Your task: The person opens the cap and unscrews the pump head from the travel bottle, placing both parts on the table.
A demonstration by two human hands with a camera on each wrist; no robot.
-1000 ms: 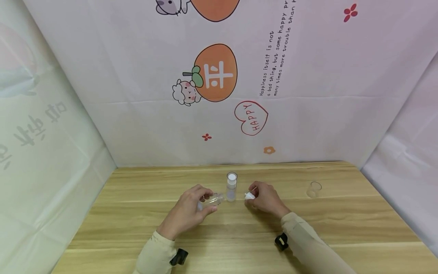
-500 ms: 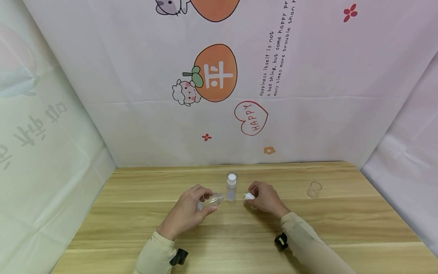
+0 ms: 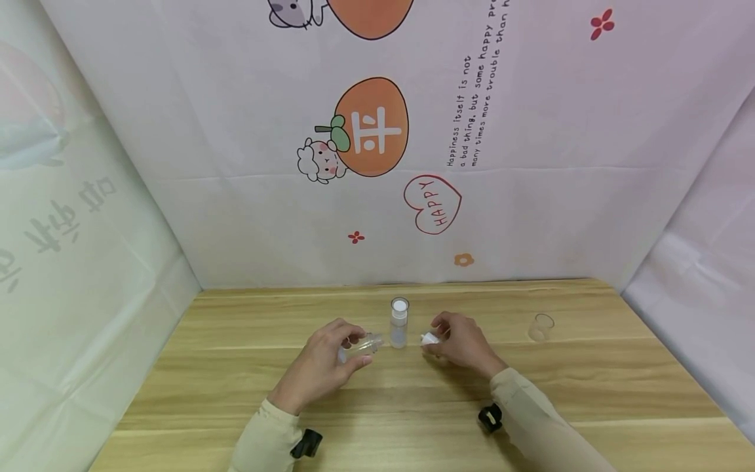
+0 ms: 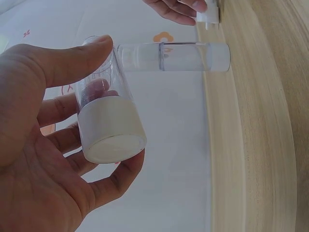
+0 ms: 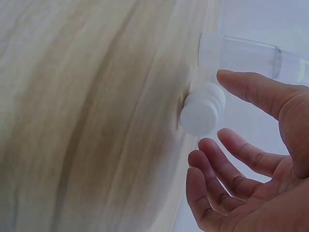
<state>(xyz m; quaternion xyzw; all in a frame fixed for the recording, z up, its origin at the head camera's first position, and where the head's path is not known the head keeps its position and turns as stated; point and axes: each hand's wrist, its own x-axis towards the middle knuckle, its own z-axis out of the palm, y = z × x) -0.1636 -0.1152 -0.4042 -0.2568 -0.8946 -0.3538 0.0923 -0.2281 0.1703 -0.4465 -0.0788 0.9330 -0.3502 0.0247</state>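
Head view: the left hand [image 3: 326, 356] grips a clear cylindrical bottle with a white base [image 4: 113, 128], tilted, its neck bare. The right hand [image 3: 463, 342] is loosely spread beside a small white rounded pump top [image 5: 200, 116] near the wood-grain table [image 3: 377, 419], apparently without holding it. A second clear bottle [image 3: 398, 331] stands upright between them, complete with white top and clear cover; the gripped one lacks its top. A transparent, open-mouthed cup [image 3: 541, 328] stands apart. Bottle markings are illegible; the backdrop's red heart [image 3: 433, 204] reads "HAPPY".
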